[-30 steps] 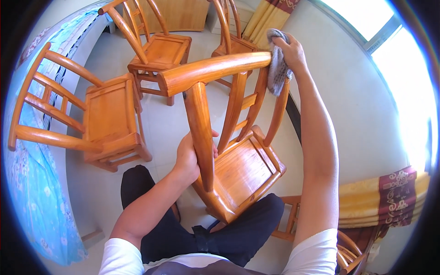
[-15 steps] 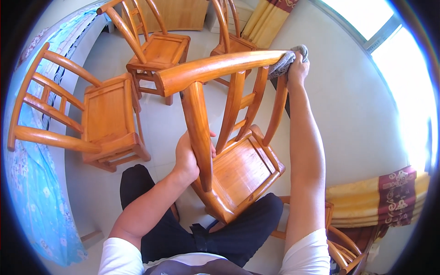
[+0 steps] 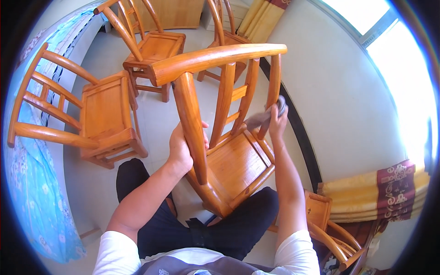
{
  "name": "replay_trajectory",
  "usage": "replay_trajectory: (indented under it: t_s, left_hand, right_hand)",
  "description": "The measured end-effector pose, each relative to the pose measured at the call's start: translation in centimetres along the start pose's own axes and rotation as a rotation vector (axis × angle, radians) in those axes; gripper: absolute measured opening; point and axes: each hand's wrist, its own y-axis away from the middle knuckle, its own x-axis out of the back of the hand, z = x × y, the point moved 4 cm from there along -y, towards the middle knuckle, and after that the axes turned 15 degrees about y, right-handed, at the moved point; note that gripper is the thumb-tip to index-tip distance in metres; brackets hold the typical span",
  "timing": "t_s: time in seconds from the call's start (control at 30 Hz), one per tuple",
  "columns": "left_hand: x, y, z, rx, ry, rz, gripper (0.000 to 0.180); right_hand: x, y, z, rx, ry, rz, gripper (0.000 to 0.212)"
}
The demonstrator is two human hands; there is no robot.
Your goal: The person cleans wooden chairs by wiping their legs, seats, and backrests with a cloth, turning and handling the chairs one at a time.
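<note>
A varnished wooden chair (image 3: 238,160) stands tilted between my knees, its backrest rising toward me. My left hand (image 3: 182,147) is wrapped round the near left post of that backrest. On the far right side, my right hand (image 3: 278,120) grips a grey cloth (image 3: 260,120), partly blurred, against the lower part of the right post. The curved top rail (image 3: 220,60) is free of both hands. The seat panel lies below the posts, shiny with reflected light.
More wooden chairs stand around: one at left (image 3: 105,114), one at the back left (image 3: 158,48), another behind the top rail (image 3: 231,40), and one at lower right (image 3: 318,208). A blue floral curtain (image 3: 43,183) hangs at left, a yellow and maroon curtain (image 3: 353,199) at right.
My right hand has moved with the cloth from the right end of the top rail down to the lower right post. My left hand keeps its hold; the view has shifted slightly.
</note>
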Motion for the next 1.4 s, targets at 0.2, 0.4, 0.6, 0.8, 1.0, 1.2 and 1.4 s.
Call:
replay_trajectory:
  t_s: [0.2, 0.4, 0.6, 0.8, 1.0, 1.2, 1.4]
  left_hand:
    - [0.1, 0.1, 0.4, -0.053, -0.015, -0.008, 0.044]
    - [0.5, -0.1, 0.5, -0.052, -0.011, -0.005, 0.044]
    - [0.0, 0.0, 0.4, -0.015, 0.008, 0.015, 0.043]
    - [0.2, 0.0, 0.6, 0.001, 0.029, 0.024, 0.041]
    - [0.3, 0.0, 0.4, 0.027, 0.018, 0.023, 0.041]
    - [-0.1, 0.3, 0.5, 0.000, -0.036, 0.070, 0.043]
    - [-0.2, 1.0, -0.6, 0.016, 0.027, -0.015, 0.044]
  right_hand:
    - [0.6, 8.1, 6.5, -0.093, 0.432, -0.372, 0.073]
    - [1.2, 7.6, 4.6, -0.188, 0.633, -0.478, 0.071]
    - [2.4, 1.7, -1.1, -0.121, 0.045, -0.032, 0.046]
    - [-0.5, -9.3, -12.7, -0.135, -0.352, 0.117, 0.054]
    - [-2.5, -11.4, -13.5, 0.024, 0.008, 0.020, 0.067]
    - [-0.7, -12.3, -16.9, -0.156, 0.483, -0.237, 0.065]
    - [-1.2, -11.4, -15.8, -0.198, 0.531, -0.095, 0.066]
